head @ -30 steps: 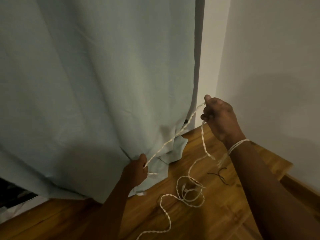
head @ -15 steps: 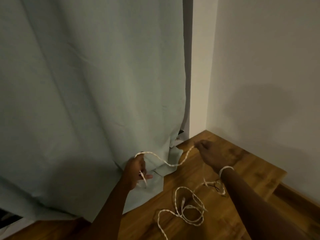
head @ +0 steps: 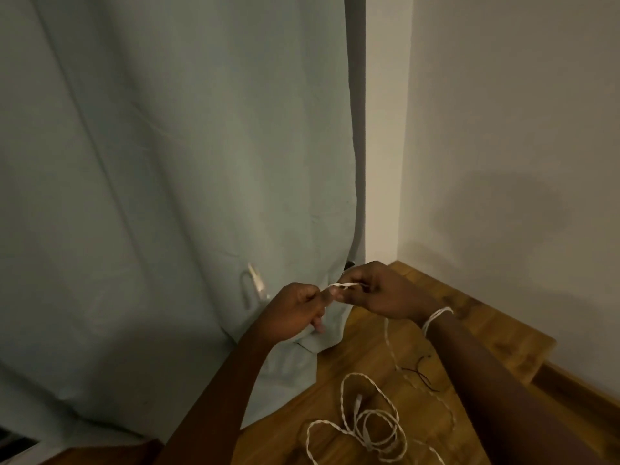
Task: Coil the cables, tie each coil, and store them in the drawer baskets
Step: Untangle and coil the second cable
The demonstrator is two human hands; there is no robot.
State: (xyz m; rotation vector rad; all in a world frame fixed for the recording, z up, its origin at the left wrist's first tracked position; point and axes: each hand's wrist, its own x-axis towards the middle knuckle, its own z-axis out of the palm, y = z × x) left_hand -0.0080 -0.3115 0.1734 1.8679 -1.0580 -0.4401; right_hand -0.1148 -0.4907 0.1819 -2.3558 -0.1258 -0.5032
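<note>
Nearest us, below and a little to the right of our grip, the slack of the white twisted cable point(head: 364, 427) lies in loose, untied loops on the wooden surface point(head: 486, 333). From there one strand climbs along our right forearm to the few turns already wound round the wrist.

Further out our two hands meet, almost touching. The left hand point(head: 295, 310) pinches the cable between thumb and forefinger, its other fingers curled below; the right hand point(head: 385, 292) pinches the same short stretch just to its right. Between the two pinches the cable runs nearly level, left to right. A blurred free loop swings to the left of the left hand, against the curtain point(head: 167, 162).

So the uncoiled length lies toward us and on the right hand's side; we judge that hand the nearer to gather it.
</note>
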